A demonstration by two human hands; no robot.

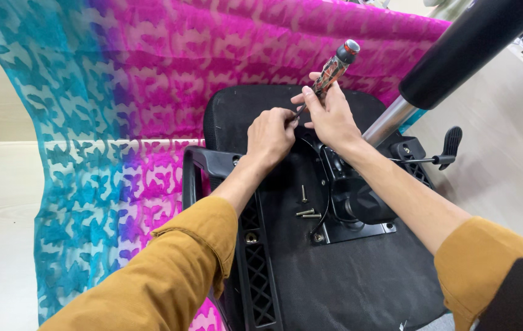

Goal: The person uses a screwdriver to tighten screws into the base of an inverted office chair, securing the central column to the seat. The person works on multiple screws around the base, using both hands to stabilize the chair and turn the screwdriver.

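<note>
Hands work together on the underside of an upturned chair seat [335, 276], which lies on a cloth [120, 153] patterned in teal and magenta. The right hand [332, 116] grasps a screwdriver [330, 75] by its handle, fingers wrapped round it, the handle rising up and to the right with its grey cap at the top. The shaft slants down and left toward the fingers of the left hand [270, 135], and its tip is hidden between the two hands. The left hand is pinched at the fingertips just beside the shaft; what it pinches is too small to tell. Both hands hover over the far end of the black mechanism plate [353, 208] fixed to the seat, near the seat's back edge.

Three loose screws [307, 205] lie on the seat fabric just left of the plate: one upright in the picture, two lying crosswise below it, close together. A silver gas column [390, 119] rises from the mechanism up and to the right, passing behind the right wrist and running into a thick black tube [469, 46]. A black lever [442, 156] with a paddle grip sticks out to the right of the plate. A black armrest bracket [255, 270] with a lattice of holes runs along the seat's left side, under the left forearm. Both sleeves [175, 276] are mustard yellow.
</note>
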